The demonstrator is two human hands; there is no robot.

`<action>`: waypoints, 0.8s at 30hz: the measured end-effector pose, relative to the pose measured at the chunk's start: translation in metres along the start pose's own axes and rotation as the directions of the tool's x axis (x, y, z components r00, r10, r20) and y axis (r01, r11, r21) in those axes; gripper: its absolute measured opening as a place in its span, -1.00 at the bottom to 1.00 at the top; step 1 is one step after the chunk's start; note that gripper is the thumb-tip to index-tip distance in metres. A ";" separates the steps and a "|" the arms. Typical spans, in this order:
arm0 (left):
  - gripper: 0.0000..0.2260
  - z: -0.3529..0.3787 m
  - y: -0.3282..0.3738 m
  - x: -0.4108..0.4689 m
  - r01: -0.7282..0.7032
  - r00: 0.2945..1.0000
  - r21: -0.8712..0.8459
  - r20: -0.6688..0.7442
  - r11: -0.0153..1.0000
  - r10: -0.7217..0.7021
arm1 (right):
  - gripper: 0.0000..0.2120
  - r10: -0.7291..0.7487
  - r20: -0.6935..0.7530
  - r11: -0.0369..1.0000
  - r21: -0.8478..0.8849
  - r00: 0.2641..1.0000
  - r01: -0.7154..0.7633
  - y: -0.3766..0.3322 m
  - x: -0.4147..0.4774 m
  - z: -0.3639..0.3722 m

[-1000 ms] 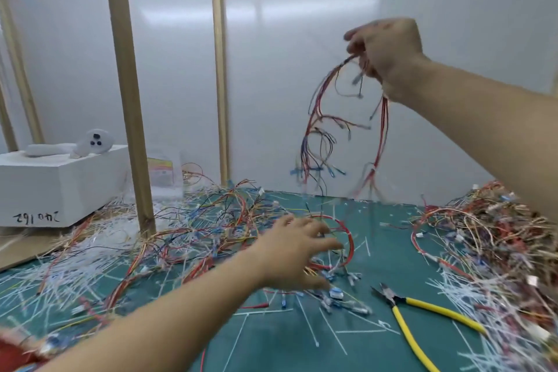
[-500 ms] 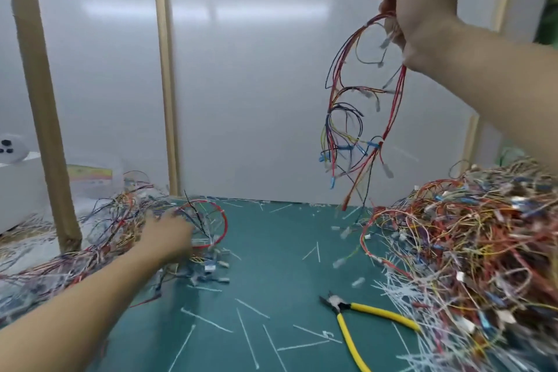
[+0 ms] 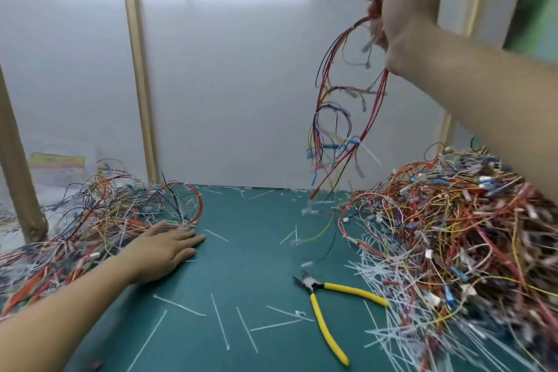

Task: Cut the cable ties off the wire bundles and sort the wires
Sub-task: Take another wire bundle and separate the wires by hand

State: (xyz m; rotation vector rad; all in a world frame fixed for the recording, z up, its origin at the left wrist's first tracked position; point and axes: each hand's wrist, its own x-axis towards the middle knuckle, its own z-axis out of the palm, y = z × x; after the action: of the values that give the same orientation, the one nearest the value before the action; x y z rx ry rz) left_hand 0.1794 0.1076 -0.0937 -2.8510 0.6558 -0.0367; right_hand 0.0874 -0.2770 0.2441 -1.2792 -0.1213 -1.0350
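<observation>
right hand gripping dangling wire bundle; left hand lying flat, empty. risk: loose strands snagging right pile, remixing.

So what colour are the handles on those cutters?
Yellow. The cutters lie on the green mat, and the head view shows them clearly.

Green mat, wire piles, cutters

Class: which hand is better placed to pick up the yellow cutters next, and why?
Probably the left hand: it rests open and empty on the mat near the cutters, while the right hand grips the raised wire bundle.
</observation>
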 end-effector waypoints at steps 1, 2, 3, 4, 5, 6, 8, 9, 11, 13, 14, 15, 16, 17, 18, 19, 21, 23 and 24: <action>-0.54 -0.007 0.006 0.004 0.031 0.999 0.006 -0.021 0.999 -0.031 | -0.82 0.027 0.031 0.998 -0.050 0.999 -0.026 0.013 -0.028 0.010; -0.53 -0.016 0.017 0.007 0.044 0.996 -0.030 -0.079 0.999 -0.047 | -0.82 0.079 0.068 0.994 -0.080 0.995 -0.073 0.022 -0.046 0.021; -0.52 -0.027 0.033 0.009 0.035 0.980 -0.135 -0.188 0.990 -0.060 | -0.81 0.088 0.096 0.993 -0.081 0.991 -0.080 0.032 -0.053 0.025; -0.55 -0.040 0.052 0.009 -0.026 0.940 -0.304 -0.331 0.952 -0.079 | -0.81 0.101 0.088 0.993 -0.074 0.991 -0.095 0.042 -0.059 0.031; -0.62 -0.054 0.073 0.008 -0.148 0.875 -0.479 -0.471 0.865 -0.111 | -0.81 0.135 0.056 0.990 -0.048 0.989 -0.133 0.048 -0.063 0.037; -0.70 -0.066 0.093 0.006 -0.284 0.802 -0.614 -0.574 0.737 -0.169 | -0.82 0.167 0.039 0.986 -0.023 0.985 -0.166 0.055 -0.065 0.040; -0.68 -0.090 0.129 0.000 -0.506 0.699 -0.710 -0.670 0.490 -0.248 | -0.82 0.217 0.030 0.974 0.052 0.976 -0.219 0.079 -0.078 0.046; -0.64 -0.097 0.142 -0.002 -0.554 0.685 -0.721 -0.679 0.416 -0.264 | -0.82 0.236 0.044 0.969 0.067 0.971 -0.238 0.096 -0.090 0.050; -0.64 -0.100 0.160 0.001 -0.544 0.720 -0.761 -0.640 0.354 -0.269 | -0.81 0.305 0.043 0.948 0.082 0.951 -0.307 0.133 -0.111 0.050; -0.77 -0.085 0.172 0.009 -0.470 0.787 -0.824 -0.554 0.318 -0.273 | -0.83 0.386 0.049 0.918 0.074 0.921 -0.389 0.173 -0.134 0.040; -0.84 -0.074 0.176 0.013 -0.431 0.822 -0.852 -0.506 0.296 -0.259 | -0.86 0.434 0.067 0.899 0.026 0.898 -0.437 0.194 -0.149 0.029; -0.88 -0.062 0.178 0.017 -0.403 0.851 -0.864 -0.475 0.302 -0.223 | -0.88 0.488 0.091 0.873 -0.026 0.868 -0.488 0.217 -0.165 0.018; -0.90 -0.051 0.179 0.019 -0.381 0.877 -0.863 -0.451 0.331 -0.166 | -0.89 0.533 0.113 0.846 -0.091 0.839 -0.525 0.238 -0.180 0.005; -0.89 -0.042 0.179 0.022 -0.365 0.900 -0.859 -0.425 0.359 -0.102 | -0.89 0.544 0.126 0.833 -0.195 0.829 -0.517 0.258 -0.193 -0.008; -0.87 -0.036 0.179 0.022 -0.348 0.918 -0.859 -0.393 0.375 -0.047 | -0.85 0.526 0.141 0.822 -0.338 0.839 -0.458 0.272 -0.205 -0.022; -0.85 -0.032 0.178 0.023 -0.341 0.929 -0.860 -0.370 0.380 -0.004 | -0.77 0.492 0.160 0.794 -0.485 0.856 -0.365 0.280 -0.213 -0.034; -0.79 -0.030 0.177 0.021 -0.361 0.929 -0.826 -0.361 0.433 0.085 | -0.63 0.425 0.224 0.726 -0.663 0.877 -0.183 0.279 -0.218 -0.054; -0.72 -0.030 0.178 0.017 -0.399 0.917 -0.753 -0.321 0.524 0.236 | -0.57 0.413 0.289 0.684 -0.725 0.863 -0.084 0.264 -0.215 -0.068; -0.70 -0.031 0.178 0.016 -0.410 0.911 -0.705 -0.292 0.579 0.291 | -0.59 0.403 0.315 0.672 -0.740 0.859 -0.044 0.255 -0.212 -0.074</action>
State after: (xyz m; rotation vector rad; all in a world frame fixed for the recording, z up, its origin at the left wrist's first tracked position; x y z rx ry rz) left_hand 0.1153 -0.0614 -0.1019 -3.4311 1.6087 0.1311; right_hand 0.1086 -0.2368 -0.0932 -2.1969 0.1083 -0.5233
